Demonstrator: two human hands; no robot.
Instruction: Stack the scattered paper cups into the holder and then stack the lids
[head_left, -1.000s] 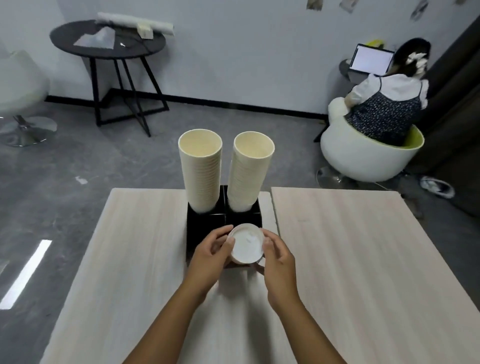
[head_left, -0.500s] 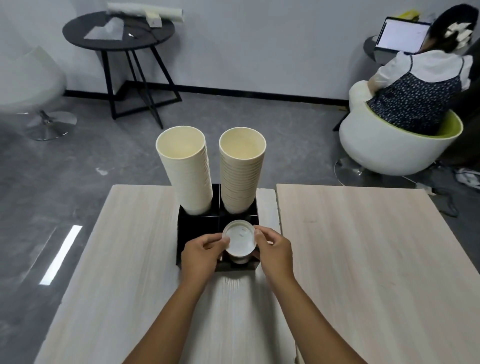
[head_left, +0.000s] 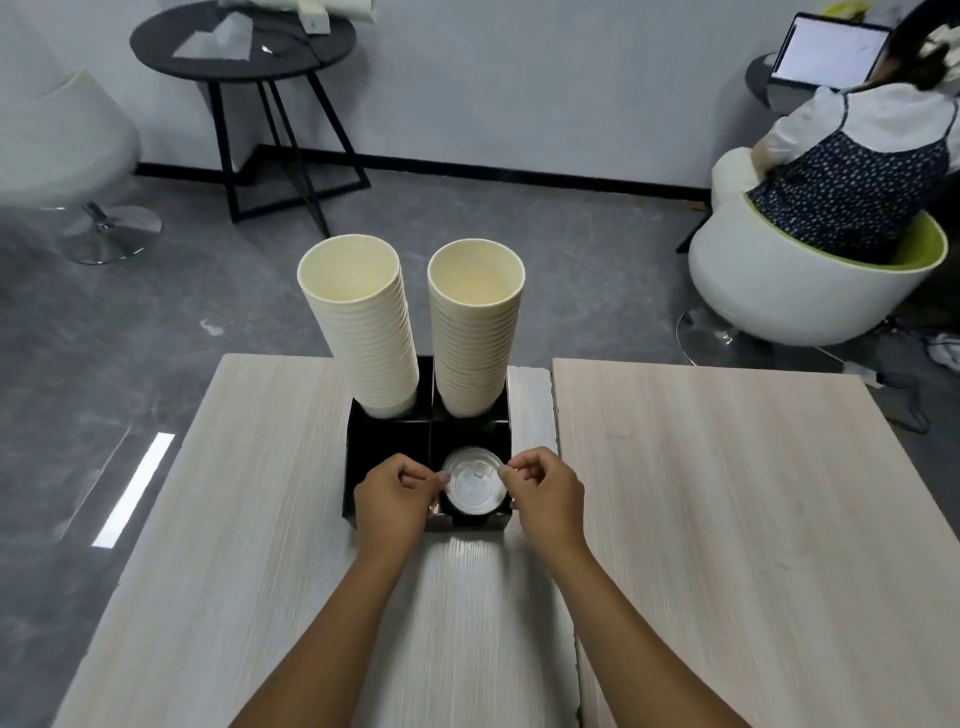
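1. The two cup stacks, left (head_left: 363, 332) and right (head_left: 475, 332), are cream, paler inside the rims.
2. The holder (head_left: 387, 441) is black.
3. The lid (head_left: 474, 483) is white, faintly translucent.
4. The tables, near (head_left: 234, 519) and right (head_left: 727, 519), show pale beige wood grain.
5. The floor (head_left: 156, 322) is mottled grey.
6. The side table (head_left: 244, 52) is black.
7. The wall (head_left: 519, 78) is pale grey-white with a black baseboard (head_left: 519, 176).
8. The tub chair (head_left: 789, 296) is white outside, lime green within.
9. The seated person's dress (head_left: 841, 197) is dark navy with small white dots over a white blouse (head_left: 883, 114).

Two pale wooden tables (head_left: 727, 519) stand side by side, touching. The black holder (head_left: 387, 441) stands on the left table, at 12 o'clock near its far edge.
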